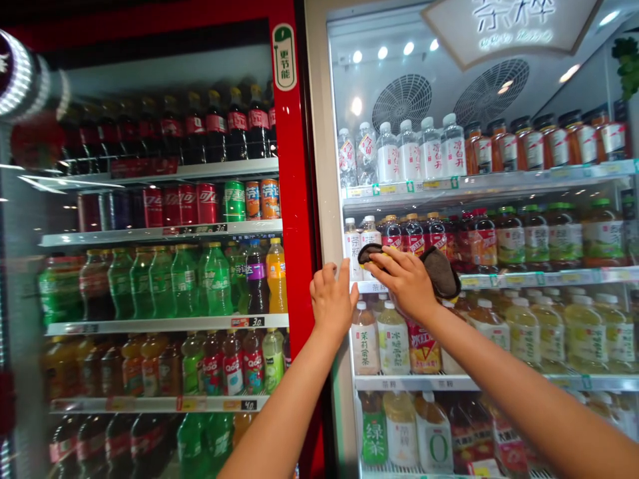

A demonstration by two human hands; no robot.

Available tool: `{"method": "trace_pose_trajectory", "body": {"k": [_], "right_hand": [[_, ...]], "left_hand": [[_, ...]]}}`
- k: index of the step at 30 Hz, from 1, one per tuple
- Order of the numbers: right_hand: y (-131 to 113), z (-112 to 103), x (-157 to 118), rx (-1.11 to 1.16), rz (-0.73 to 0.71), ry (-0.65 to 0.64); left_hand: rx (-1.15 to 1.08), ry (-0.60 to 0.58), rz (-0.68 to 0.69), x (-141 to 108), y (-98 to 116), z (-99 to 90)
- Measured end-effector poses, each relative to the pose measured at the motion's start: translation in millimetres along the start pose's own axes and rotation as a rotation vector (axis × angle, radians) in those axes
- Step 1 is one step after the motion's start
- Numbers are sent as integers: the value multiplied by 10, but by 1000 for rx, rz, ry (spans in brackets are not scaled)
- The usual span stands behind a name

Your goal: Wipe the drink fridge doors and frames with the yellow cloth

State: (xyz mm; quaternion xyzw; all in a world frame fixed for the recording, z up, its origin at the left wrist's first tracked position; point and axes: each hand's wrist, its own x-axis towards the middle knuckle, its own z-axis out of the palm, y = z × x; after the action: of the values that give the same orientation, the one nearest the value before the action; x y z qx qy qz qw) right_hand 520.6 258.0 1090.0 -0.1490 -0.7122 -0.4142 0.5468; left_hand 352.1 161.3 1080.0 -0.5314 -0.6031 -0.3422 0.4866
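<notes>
My right hand (pixel 408 283) presses a dark grey cleaning cloth (pixel 442 273) against the glass door (pixel 499 283) of the drinks fridge on the right. A little yellow shows at the cloth's edge, and part of it is hidden under my fingers. Lower and to the left, my left hand (pixel 332 299) has its fingers apart and holds nothing. It is at the beige door frame (pixel 324 166) of the same fridge and appears to rest on it. Behind the glass, near the cloth, stand white-labelled bottles (pixel 353 247) and red-labelled bottles (pixel 413 233).
On the left stands a red-framed fridge (pixel 294 166) with shelves of cola bottles (pixel 238 123), cans (pixel 206 203) and green bottles (pixel 216 276). A lit sign (pixel 514 26) sits high on the right fridge. Green leaves (pixel 626 63) show at the right edge.
</notes>
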Motion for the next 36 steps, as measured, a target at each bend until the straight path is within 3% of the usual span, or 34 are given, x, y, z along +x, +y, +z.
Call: {"method": "trace_pose_trajectory", "body": {"k": [4, 9, 14, 21, 26, 28, 32, 34, 36], "right_hand": [[-49, 18, 72, 3, 70, 16], [-154, 69, 51, 52, -58, -55], [-270, 129, 219, 112, -7, -125], [-454, 30, -230, 292, -258, -310], [-562, 97, -107, 238, -130, -294], [-733, 119, -284, 208, -133, -287], [-1058, 57, -944, 216, -252, -323], [-1069, 13, -1122, 249, -295, -333], [-984, -4, -1113, 264, -291, -322]], "left_hand": [[1, -29, 11, -169, -25, -16], [36, -36, 98, -845, -146, 85], [65, -19, 159, -1305, -225, 188], [109, -147, 210, -1852, -297, 234], [142, -185, 222, -2071, -303, 249], [148, -199, 209, -2142, -295, 255], [148, -222, 156, -2337, -275, 228], [137, -234, 141, -2410, -261, 193], [121, -246, 130, -2427, -240, 152]]}}
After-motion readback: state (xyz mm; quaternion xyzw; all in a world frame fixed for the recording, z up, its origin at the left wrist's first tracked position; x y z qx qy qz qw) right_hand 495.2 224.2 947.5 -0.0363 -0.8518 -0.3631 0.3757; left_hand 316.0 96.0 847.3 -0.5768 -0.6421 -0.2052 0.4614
